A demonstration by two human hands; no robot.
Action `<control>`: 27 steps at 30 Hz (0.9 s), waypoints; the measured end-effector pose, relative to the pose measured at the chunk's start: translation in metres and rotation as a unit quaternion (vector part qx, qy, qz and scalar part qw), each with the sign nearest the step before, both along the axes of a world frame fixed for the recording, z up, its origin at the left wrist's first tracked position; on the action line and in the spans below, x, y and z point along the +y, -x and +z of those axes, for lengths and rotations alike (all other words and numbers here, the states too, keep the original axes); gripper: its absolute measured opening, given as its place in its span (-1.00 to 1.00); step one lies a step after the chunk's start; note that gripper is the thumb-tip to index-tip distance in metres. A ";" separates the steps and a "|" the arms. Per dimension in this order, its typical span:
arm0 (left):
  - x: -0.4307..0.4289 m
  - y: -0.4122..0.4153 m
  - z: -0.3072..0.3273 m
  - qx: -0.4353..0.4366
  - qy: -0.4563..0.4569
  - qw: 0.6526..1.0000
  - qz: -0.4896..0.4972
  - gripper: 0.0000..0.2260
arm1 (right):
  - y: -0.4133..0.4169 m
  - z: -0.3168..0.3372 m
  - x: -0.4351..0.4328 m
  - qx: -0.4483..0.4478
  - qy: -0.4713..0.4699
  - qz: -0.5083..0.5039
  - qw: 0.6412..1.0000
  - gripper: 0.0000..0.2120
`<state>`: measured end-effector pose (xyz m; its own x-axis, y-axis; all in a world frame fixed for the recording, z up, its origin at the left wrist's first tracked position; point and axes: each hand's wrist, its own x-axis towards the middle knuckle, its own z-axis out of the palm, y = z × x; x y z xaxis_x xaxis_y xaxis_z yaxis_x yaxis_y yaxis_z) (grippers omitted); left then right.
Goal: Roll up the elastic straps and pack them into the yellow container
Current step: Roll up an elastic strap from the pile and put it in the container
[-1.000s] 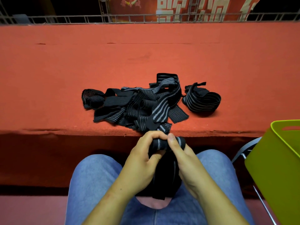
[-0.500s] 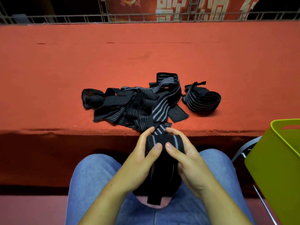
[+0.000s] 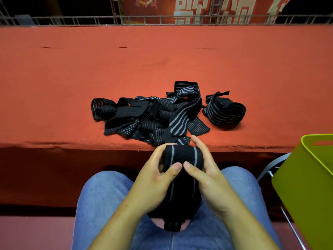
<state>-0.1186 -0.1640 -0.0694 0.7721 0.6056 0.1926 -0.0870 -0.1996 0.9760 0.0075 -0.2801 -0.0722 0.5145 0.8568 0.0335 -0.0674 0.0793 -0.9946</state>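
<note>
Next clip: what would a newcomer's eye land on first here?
Low and central, the left hand and right hand grip a partly rolled black strap, its tail hanging below them. Behind them a tangled pile of straps lies on the red surface, and the yellow container sits at the right edge.

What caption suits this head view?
Left hand and right hand roll a black strap over the lap; loose straps piled on the red table.

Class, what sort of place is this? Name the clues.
Probably a stage or event hall: a red carpeted platform, a metal truss behind it and a red banner with large characters.
</note>
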 end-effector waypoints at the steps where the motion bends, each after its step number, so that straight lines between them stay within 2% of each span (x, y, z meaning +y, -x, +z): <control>1: 0.000 0.000 -0.001 0.000 -0.011 1.000 0.005 -0.62 | 0.001 0.000 0.001 -0.005 0.007 -0.005 1.000 -0.36; 6: -0.002 0.000 -0.001 0.002 -0.044 0.999 0.013 -0.56 | 0.007 0.000 0.006 -0.051 0.033 -0.042 0.997 -0.42; 10: 0.000 0.000 0.001 -0.005 -0.049 0.999 0.012 -0.48 | 0.008 -0.002 0.009 -0.020 0.043 -0.048 0.998 -0.40; 18: -0.002 0.002 0.006 -0.015 -0.100 0.995 0.004 -0.56 | 0.011 -0.002 0.008 0.037 0.046 -0.060 0.996 -0.22; 22: -0.001 0.004 0.006 -0.012 -0.111 0.994 -0.001 -0.54 | 0.010 -0.004 0.006 0.081 0.006 -0.061 0.995 -0.46; 24: -0.001 0.004 0.006 -0.010 -0.088 0.996 -0.008 -0.51 | 0.010 -0.005 0.006 0.088 -0.011 -0.070 0.994 -0.47; 27: -0.001 0.003 0.006 -0.005 0.025 0.999 -0.021 -0.39 | 0.007 -0.005 0.006 0.090 -0.027 -0.083 0.992 -0.47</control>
<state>-0.1219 -0.1654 -0.0635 0.7949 0.5823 0.1707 -0.1038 -0.1467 0.9837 0.0004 -0.2745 -0.0776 0.6503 0.7592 -0.0287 -0.2251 0.1564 -0.9617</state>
